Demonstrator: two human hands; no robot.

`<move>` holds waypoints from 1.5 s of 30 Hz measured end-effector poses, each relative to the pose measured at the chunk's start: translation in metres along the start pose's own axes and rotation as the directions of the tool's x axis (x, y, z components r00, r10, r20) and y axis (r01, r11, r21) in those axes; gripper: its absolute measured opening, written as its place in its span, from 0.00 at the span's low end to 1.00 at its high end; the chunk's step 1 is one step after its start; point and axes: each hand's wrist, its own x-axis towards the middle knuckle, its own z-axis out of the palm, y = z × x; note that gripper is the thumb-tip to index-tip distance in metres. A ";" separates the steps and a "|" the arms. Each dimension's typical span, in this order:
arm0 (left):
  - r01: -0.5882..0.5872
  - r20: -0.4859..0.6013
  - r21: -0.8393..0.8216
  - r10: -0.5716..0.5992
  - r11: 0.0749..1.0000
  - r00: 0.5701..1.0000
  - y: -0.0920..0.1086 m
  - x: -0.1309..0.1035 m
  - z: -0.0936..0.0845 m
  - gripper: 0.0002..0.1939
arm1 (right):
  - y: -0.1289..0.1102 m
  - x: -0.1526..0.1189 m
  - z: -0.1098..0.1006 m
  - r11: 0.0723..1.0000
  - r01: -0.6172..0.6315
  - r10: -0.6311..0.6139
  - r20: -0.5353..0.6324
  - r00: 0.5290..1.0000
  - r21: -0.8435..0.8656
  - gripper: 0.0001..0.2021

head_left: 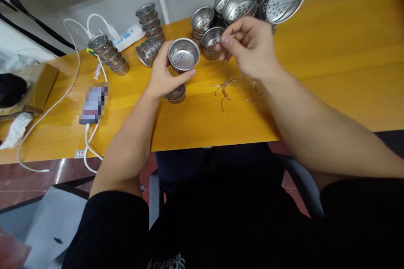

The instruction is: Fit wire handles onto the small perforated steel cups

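Note:
My left hand (166, 73) is wrapped round a small perforated metal cup (184, 55), its open top facing up. Just below that hand another small cup (176, 94) sits on the wooden table (195, 126). Right of the held cup, my right hand (249, 44) is raised with thumb and forefinger pinched; whatever they hold, if anything, is too small to make out. Its fingertips are beside a small stacked cup (212, 38) and partly cover it. Thin curved metal wires (225, 90) lie loose on the table below my right hand.
Behind are stacked perforated bowls (241, 4) and a large tilted bowl (285, 0). Cup stacks (150, 19) stand back left, near a white power strip (129, 38). A phone (94, 104) with white cables lies left, and a cardboard box (42, 88) stands further left.

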 end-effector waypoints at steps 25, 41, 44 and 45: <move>-0.342 0.235 -0.128 0.364 0.931 0.901 -0.010 -0.019 0.049 0.59 | 0.069 0.021 0.033 0.899 0.234 -0.249 -0.009 0.969 0.369 0.36; -0.250 -0.034 -0.043 0.249 0.967 0.968 -0.065 -0.006 0.049 0.52 | 0.069 0.030 0.014 0.907 0.386 -0.346 -0.225 0.911 0.168 0.43; -0.266 -0.018 -0.045 0.266 0.963 0.964 -0.066 -0.006 0.053 0.59 | 0.063 0.020 0.025 0.901 0.426 -0.407 -0.187 0.894 0.077 0.36; -0.269 -0.009 -0.048 0.269 0.962 0.963 -0.066 -0.006 0.054 0.61 | 0.061 0.016 0.028 0.902 0.427 -0.413 -0.173 0.894 0.056 0.32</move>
